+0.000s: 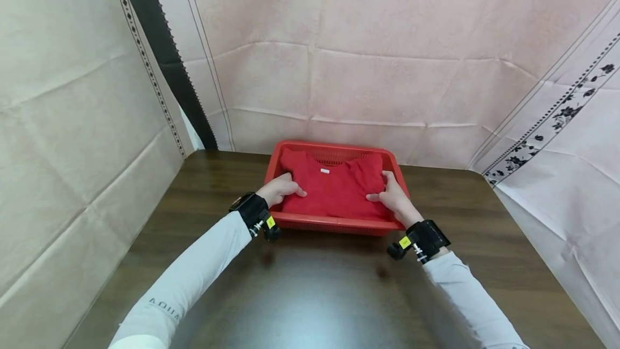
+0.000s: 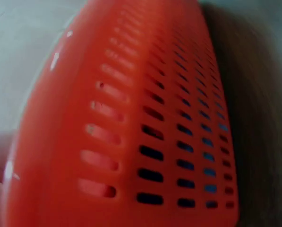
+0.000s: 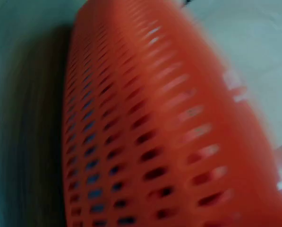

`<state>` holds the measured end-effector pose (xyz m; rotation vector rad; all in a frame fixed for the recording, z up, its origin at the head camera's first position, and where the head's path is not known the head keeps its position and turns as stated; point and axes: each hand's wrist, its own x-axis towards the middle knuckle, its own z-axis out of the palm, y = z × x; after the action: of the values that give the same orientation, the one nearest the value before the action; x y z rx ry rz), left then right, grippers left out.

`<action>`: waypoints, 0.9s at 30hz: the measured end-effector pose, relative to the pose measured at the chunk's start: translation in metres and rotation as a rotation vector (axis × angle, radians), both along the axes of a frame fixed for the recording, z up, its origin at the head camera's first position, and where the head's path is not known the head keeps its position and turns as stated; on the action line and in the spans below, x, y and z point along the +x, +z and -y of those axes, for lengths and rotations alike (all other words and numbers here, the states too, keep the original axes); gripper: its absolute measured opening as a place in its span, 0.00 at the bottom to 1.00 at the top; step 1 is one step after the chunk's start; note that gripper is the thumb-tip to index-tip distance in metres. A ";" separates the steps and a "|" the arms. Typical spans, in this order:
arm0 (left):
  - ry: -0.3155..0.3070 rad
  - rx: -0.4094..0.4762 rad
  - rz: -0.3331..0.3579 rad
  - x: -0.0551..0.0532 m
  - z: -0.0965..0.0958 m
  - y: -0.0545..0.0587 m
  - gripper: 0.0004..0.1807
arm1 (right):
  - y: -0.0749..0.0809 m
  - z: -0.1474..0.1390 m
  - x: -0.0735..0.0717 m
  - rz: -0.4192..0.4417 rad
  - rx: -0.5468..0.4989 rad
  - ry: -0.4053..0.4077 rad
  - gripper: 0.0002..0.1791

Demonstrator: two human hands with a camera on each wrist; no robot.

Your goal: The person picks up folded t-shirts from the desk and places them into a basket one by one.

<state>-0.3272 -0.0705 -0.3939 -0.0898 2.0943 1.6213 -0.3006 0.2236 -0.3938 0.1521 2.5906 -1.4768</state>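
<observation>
A folded red shirt (image 1: 334, 193) with a small white label lies inside a red plastic basket (image 1: 334, 223). My left hand (image 1: 281, 188) reaches over the basket's left rim and holds the shirt's left side, thumb on top. From the other end, my right hand (image 1: 394, 197) holds the shirt's right side, with its thumb lying over the cloth. The fingertips under the cloth are hidden. In the left wrist view the slotted basket wall (image 2: 126, 142) fills most of the picture. A blurred slotted wall (image 3: 145, 132) likewise dominates the right wrist view.
The basket stands at the back of a dark wooden table (image 1: 310, 284). Behind it hangs a pale creased sheet (image 1: 349, 90), and another pale sheet (image 1: 87, 123) closes off the left side. Patterned sheeting (image 1: 566, 112) borders the right.
</observation>
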 end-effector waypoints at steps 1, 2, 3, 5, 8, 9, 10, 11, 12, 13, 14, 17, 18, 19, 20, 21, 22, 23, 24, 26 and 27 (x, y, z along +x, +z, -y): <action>-0.010 -0.075 -0.041 0.002 -0.001 0.002 0.48 | -0.001 0.000 0.001 -0.032 0.068 0.007 0.49; -0.017 -0.159 -0.085 0.003 -0.002 0.004 0.52 | -0.001 0.000 0.003 -0.064 0.141 0.010 0.49; -0.030 -0.246 -0.140 0.005 -0.003 0.007 0.55 | 0.000 0.000 0.005 -0.106 0.210 0.016 0.49; -0.054 -0.438 -0.296 0.008 -0.003 0.014 0.59 | 0.002 -0.001 0.009 -0.227 0.345 0.026 0.51; -0.086 -0.705 -0.584 0.013 0.000 0.025 0.56 | 0.007 -0.004 0.015 -0.450 0.521 0.048 0.51; -0.110 -0.764 -0.675 0.014 0.001 0.029 0.52 | 0.009 -0.004 0.016 -0.517 0.564 0.075 0.49; -0.147 -0.802 -0.744 0.015 0.002 0.031 0.48 | 0.011 -0.005 0.017 -0.565 0.597 0.116 0.47; -0.199 -0.823 -0.790 0.016 0.001 0.033 0.46 | 0.012 -0.005 0.017 -0.589 0.623 0.177 0.45; -0.264 -0.843 -0.806 0.016 0.000 0.034 0.44 | 0.012 -0.005 0.017 -0.584 0.635 0.251 0.44; -0.339 -0.853 -0.795 0.017 -0.002 0.033 0.44 | 0.011 -0.004 0.017 -0.561 0.632 0.337 0.42; -0.414 -0.857 -0.755 0.017 -0.004 0.032 0.45 | 0.010 -0.003 0.017 -0.506 0.627 0.423 0.42; -0.594 -0.898 -0.561 0.020 -0.013 0.023 0.50 | 0.002 0.000 0.017 -0.268 0.600 0.614 0.43; -0.630 -0.918 -0.490 0.021 -0.015 0.019 0.50 | 0.000 0.001 0.018 -0.198 0.594 0.649 0.43; -0.658 -0.936 -0.432 0.022 -0.016 0.015 0.51 | -0.002 0.001 0.019 -0.141 0.590 0.672 0.44; -0.675 -0.953 -0.387 0.023 -0.017 0.012 0.51 | -0.004 0.001 0.020 -0.088 0.598 0.683 0.44; -0.687 -0.966 -0.355 0.024 -0.018 0.009 0.51 | -0.005 0.002 0.021 -0.048 0.597 0.692 0.43; -0.694 -0.975 -0.331 0.025 -0.018 0.007 0.51 | -0.006 0.002 0.022 -0.021 0.595 0.701 0.43; -0.701 -0.981 -0.318 0.025 -0.018 0.005 0.50 | -0.006 0.003 0.023 0.001 0.590 0.706 0.42; -0.709 -0.992 -0.316 0.026 -0.018 0.003 0.50 | -0.007 0.004 0.023 0.026 0.586 0.704 0.42; -0.716 -1.005 -0.319 0.026 -0.018 0.002 0.50 | -0.007 0.006 0.023 0.066 0.587 0.696 0.41; -0.716 -1.006 -0.321 0.025 -0.018 0.001 0.49 | -0.007 0.007 0.022 0.076 0.586 0.695 0.41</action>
<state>-0.3019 -0.0522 -0.3925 0.5528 2.5464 0.1093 -0.2786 0.2170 -0.4012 -0.5563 2.5293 -0.4626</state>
